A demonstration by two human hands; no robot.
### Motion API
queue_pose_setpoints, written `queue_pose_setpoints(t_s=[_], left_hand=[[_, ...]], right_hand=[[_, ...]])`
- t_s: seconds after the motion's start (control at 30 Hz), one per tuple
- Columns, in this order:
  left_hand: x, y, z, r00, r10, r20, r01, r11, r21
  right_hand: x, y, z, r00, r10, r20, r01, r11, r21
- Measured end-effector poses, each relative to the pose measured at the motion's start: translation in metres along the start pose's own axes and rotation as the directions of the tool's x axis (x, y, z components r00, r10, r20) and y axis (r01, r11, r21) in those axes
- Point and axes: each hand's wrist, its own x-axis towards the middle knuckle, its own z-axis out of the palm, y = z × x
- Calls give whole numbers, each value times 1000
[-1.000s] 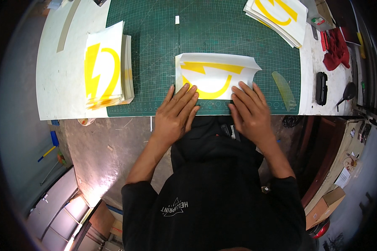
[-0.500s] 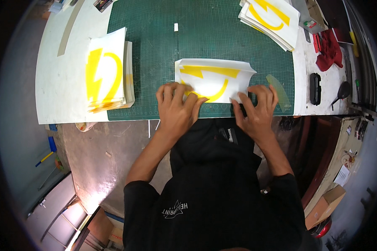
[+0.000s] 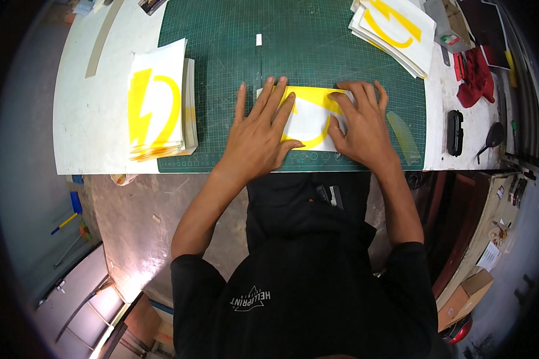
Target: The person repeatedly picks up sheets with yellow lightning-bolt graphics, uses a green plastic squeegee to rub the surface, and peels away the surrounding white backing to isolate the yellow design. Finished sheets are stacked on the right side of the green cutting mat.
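A white sheet with a yellow printed design (image 3: 307, 122) lies on the green cutting mat (image 3: 221, 66), close to the table's front edge. My left hand (image 3: 253, 133) rests flat over the sheet's left part, fingers spread and pointing away from me. On the right part, my right hand (image 3: 367, 124) presses with bent fingertips near the far edge and the thumb apart, nearer to me. Both hands cover the sheet's ends.
A thick stack of similar yellow-printed sheets (image 3: 156, 107) stands to the left; another stack (image 3: 392, 33) lies at the far right. A translucent curved scraper (image 3: 403, 137) is beside my right hand. Farther right are a black case (image 3: 454, 133), a black spoon-shaped tool (image 3: 493, 136) and a red cloth (image 3: 476, 78).
The sheet's raised, curling far edge now lies flat. Both hands have moved away from me onto it, and my left fingers have gone from curled to spread.
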Motion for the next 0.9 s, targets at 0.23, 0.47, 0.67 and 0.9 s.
queue_pose_setpoints(t_s=[0.23,0.47,0.67,0.9], left_hand=[[-1,-6,10,996,6,87,-1,998,-60],[-3,-4,12,998,-17,61,20,999,-46],[-11,14,27,997,-80,-19,80,997,2],[-6,15,23,996,-72,-55,69,996,-52]], right_hand=[[-7,-31,40,996,-41,78,40,999,9],[-67,39,0,955,228,-188,-263,947,-185],[-113,42,-18,673,699,-243,-720,694,3],[-28,-40,36,867,193,-459,-62,956,286]])
